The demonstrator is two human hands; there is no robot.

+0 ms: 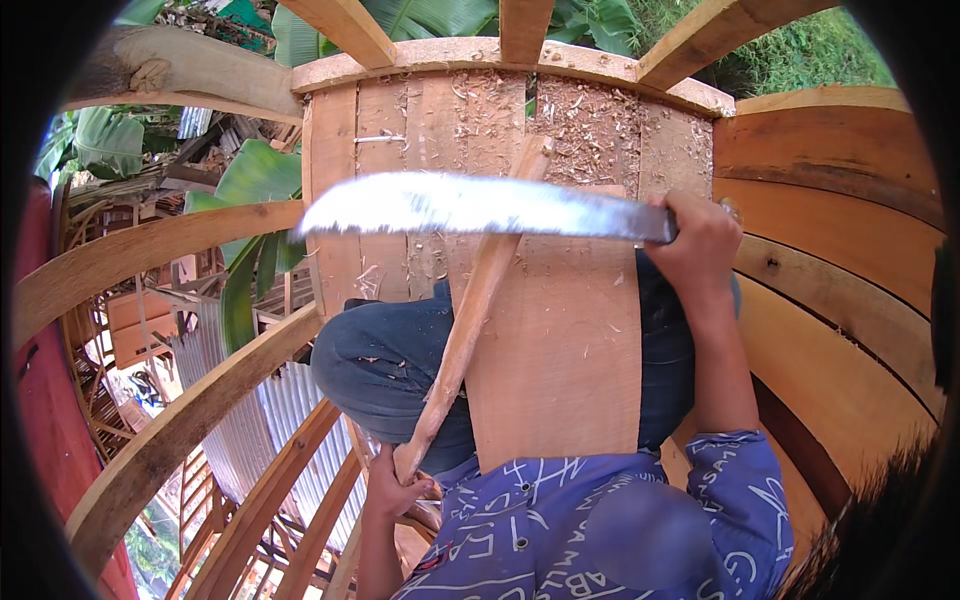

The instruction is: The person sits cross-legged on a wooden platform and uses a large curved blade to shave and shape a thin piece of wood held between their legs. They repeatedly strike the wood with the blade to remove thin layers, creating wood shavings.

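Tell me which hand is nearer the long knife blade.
Right. The right hand grips the handle of the knife at the blade's end; the left hand is well below, holding the wooden stick.

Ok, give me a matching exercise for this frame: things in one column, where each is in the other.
1. machete
2. stick
3. board
4. wood chips

a. across the person's lap
b. in the right hand
c. on the planks at the top
d. lower end in the left hand

Pairs: 1-b, 2-d, 3-a, 4-c
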